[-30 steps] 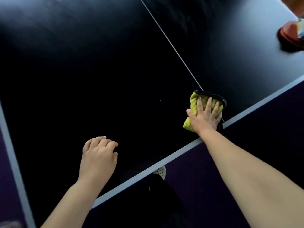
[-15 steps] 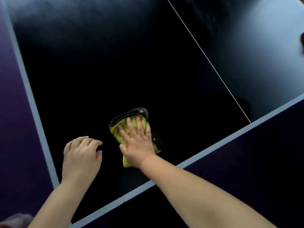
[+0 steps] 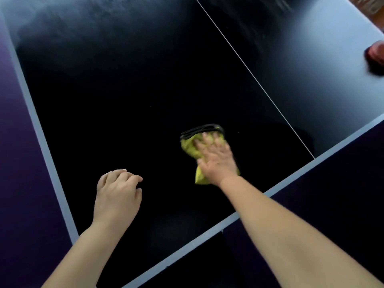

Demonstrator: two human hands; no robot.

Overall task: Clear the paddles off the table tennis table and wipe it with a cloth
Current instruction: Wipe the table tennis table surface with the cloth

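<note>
A dark table tennis table (image 3: 128, 96) with white edge lines fills the view. My right hand (image 3: 216, 159) presses flat, fingers spread, on a folded yellow-green cloth (image 3: 190, 147) with a black edge, near the table's front edge. It is blurred by motion. My left hand (image 3: 117, 194) rests on the table to the left of the cloth, its fingers loosely curled and holding nothing. A red paddle (image 3: 376, 54) lies at the far right edge of the view, partly cut off.
A thin white centre line (image 3: 249, 71) runs diagonally across the table. The white front edge (image 3: 207, 233) and left edge (image 3: 39, 129) border a dark purple floor (image 3: 18, 183).
My right hand swept the cloth left from the centre line to beside my left hand, and has now slid it back to the right. My left hand stays on the table.
</note>
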